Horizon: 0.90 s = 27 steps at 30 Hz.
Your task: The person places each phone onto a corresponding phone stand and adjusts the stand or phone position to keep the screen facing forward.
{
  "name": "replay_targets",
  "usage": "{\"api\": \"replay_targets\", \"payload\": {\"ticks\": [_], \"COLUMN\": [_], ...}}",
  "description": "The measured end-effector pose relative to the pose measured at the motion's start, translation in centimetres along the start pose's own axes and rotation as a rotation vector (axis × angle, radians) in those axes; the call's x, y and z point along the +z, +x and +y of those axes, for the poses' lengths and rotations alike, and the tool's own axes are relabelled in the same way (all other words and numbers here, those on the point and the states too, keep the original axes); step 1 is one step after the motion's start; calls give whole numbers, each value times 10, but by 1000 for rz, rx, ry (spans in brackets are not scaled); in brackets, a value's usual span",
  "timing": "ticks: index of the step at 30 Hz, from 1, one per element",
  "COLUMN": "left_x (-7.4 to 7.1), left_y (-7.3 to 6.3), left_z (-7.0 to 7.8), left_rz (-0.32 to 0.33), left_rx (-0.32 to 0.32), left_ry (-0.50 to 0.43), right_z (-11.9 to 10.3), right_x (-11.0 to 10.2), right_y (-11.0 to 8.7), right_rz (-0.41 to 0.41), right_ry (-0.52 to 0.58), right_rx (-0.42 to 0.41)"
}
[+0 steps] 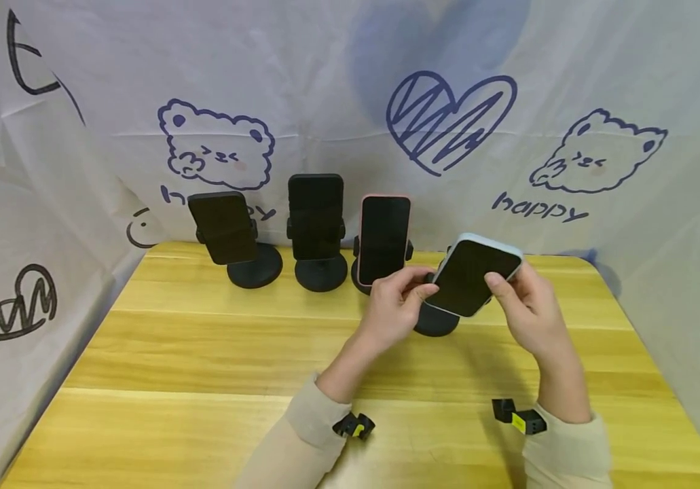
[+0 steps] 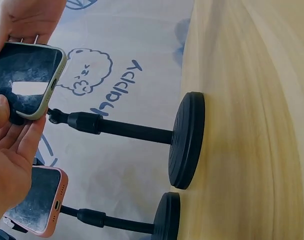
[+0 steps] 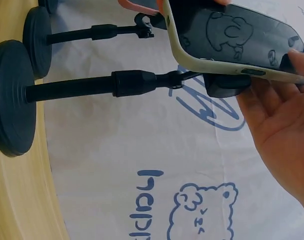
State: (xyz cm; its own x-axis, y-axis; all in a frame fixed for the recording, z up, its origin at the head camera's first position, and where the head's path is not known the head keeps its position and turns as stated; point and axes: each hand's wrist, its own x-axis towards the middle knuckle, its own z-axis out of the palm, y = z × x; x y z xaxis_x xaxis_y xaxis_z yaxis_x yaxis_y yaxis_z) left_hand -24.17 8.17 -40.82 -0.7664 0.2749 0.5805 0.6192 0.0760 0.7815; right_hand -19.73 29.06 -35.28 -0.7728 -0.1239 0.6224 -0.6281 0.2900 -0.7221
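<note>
A smartphone in a pale case (image 1: pixel 468 278) is tilted in front of a black phone stand (image 1: pixel 437 322). My left hand (image 1: pixel 394 304) grips its left edge, thumb at the front by a small black clamp arm and fingers behind. On the other side my right hand (image 1: pixel 533 314) holds the right edge, its thumb over the dark screen. The stand's pole (image 2: pixel 134 132) rises to the back of the phone, where a black clamp piece (image 3: pixel 226 86) shows beneath it in the right wrist view. Most of the clamp is hidden behind the phone.
Left of my hands stands a pink-cased phone (image 1: pixel 384 238) on its own stand. Further left, a black phone (image 1: pixel 316 217) sits upright in a stand and another black phone (image 1: pixel 223 228) leans in its holder. Behind the wooden table (image 1: pixel 203 353) hangs a white cloth (image 1: pixel 325 81) with drawings.
</note>
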Motion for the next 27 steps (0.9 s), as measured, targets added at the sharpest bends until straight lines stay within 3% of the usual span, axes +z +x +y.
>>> {"api": "replay_targets", "payload": {"ticks": [7, 13, 18, 27], "left_x": [-5, -5, -4, -6], "left_y": [1, 1, 1, 1], "left_z": [0, 0, 0, -1], "left_rz": [-39, -48, -51, -20], "left_rx": [-14, -24, -47, -4], "left_ry": [-5, -16, -21, 3], "right_z": [8, 12, 12, 5], "right_x": [0, 2, 1, 3], "right_y": [2, 1, -1, 0], "right_rz": [-19, 19, 45, -30], "right_ry": [-29, -52, -130, -230], "right_rx": [-68, -104, -84, 19]}}
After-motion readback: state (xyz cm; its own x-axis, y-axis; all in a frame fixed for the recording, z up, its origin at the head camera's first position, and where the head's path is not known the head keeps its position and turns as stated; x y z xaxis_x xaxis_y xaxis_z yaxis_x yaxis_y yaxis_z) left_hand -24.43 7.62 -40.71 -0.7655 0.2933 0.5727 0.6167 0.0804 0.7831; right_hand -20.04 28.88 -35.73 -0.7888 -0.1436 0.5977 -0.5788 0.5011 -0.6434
